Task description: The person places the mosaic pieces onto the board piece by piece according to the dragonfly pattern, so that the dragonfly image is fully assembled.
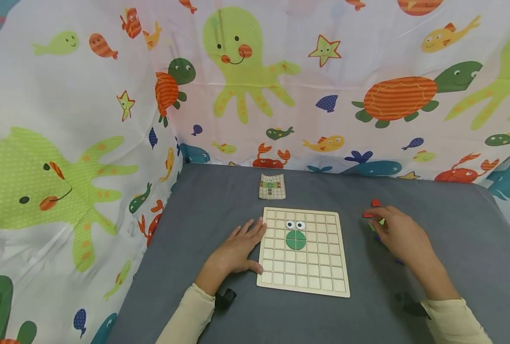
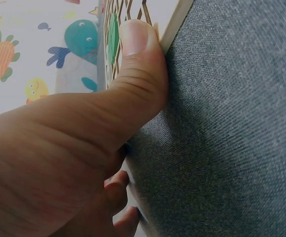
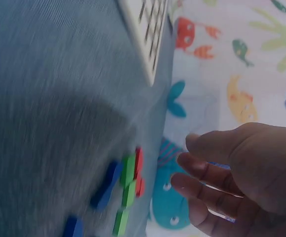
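Note:
A pale wooden grid board (image 1: 302, 265) lies flat on the grey cloth. Two white eye pieces (image 1: 295, 224) sit on it above a green disc (image 1: 295, 240) made up of quarter pieces. My left hand (image 1: 232, 253) rests along the board's left edge with fingers spread, the thumb (image 2: 142, 64) touching the rim. Over the loose pieces at the right hovers my right hand (image 1: 400, 235), its fingers loosely bent. The right wrist view shows a gap between thumb and fingers and nothing held. Below it lie red (image 3: 139, 165), green (image 3: 128, 170) and blue pieces (image 3: 106, 185).
A small picture card (image 1: 272, 187), slightly curled, lies behind the board, showing a coloured figure on a grid. A white curtain (image 1: 298, 100) with sea animals hangs around the back and sides of the grey table surface (image 1: 203, 210).

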A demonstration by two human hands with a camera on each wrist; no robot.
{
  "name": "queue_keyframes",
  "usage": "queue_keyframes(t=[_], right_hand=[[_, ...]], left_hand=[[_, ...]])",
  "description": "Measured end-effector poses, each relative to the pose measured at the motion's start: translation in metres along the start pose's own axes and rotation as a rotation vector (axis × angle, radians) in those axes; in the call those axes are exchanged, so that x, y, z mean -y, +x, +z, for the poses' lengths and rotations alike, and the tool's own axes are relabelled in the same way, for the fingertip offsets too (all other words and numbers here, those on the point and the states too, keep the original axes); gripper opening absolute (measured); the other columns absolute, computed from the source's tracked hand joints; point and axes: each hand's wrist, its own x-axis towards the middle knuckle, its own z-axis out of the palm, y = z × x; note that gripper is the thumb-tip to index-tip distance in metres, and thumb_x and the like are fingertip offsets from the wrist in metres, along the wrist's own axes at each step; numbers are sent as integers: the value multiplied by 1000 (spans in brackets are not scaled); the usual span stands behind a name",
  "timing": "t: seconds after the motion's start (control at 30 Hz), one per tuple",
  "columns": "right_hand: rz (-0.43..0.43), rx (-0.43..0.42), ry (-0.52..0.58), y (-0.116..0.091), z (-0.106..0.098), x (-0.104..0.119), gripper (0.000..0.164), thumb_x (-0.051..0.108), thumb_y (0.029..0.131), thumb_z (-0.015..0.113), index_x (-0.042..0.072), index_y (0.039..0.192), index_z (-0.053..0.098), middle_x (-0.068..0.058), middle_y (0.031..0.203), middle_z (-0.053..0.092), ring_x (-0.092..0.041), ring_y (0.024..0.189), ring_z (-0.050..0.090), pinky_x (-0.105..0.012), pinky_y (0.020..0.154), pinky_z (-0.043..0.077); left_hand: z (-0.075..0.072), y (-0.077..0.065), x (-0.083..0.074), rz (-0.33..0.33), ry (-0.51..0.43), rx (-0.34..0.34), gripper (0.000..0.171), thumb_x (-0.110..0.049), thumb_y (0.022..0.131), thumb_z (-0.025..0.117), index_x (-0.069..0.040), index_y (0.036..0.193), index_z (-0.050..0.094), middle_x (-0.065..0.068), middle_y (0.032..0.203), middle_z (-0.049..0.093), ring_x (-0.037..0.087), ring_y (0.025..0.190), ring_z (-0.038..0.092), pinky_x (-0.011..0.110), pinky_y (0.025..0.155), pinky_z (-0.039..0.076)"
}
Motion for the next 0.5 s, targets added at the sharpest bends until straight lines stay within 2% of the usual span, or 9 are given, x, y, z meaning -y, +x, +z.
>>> queue_keyframes(t=[0.1,0.2,0.3,0.5], right_hand=[[-19,25,-21,1,-1,-12,33,6,94,80,8,126,75,-12,102,69,-21,75,59,-38,56,49],[-51,72,-39,2,-1,-22,36,4,93,80,6,128,74,-16,111,70,-31,88,65,-51,69,57],[-84,114,-53,2,1,-29,37,5,91,82,4,127,74,-20,118,70,-41,104,67,-63,83,56],[-156,132,-91,4,5,-36,36,4,86,87,4,121,78,-23,120,71,-48,113,65,-67,91,54]], left_hand=[[0,-1,1,-5,-5,4,122,-50,81,85,-16,172,13,3,179,5,31,165,5,55,131,11],[1,-2,2,-13,-5,6,121,-50,81,85,-17,172,12,1,179,4,30,165,4,55,131,10],[2,-2,3,-12,-7,2,121,-51,81,85,-17,172,12,2,179,4,29,165,4,55,131,10],[2,0,2,-12,-5,-6,121,-51,80,85,-17,172,13,1,179,5,28,165,3,54,131,9]])
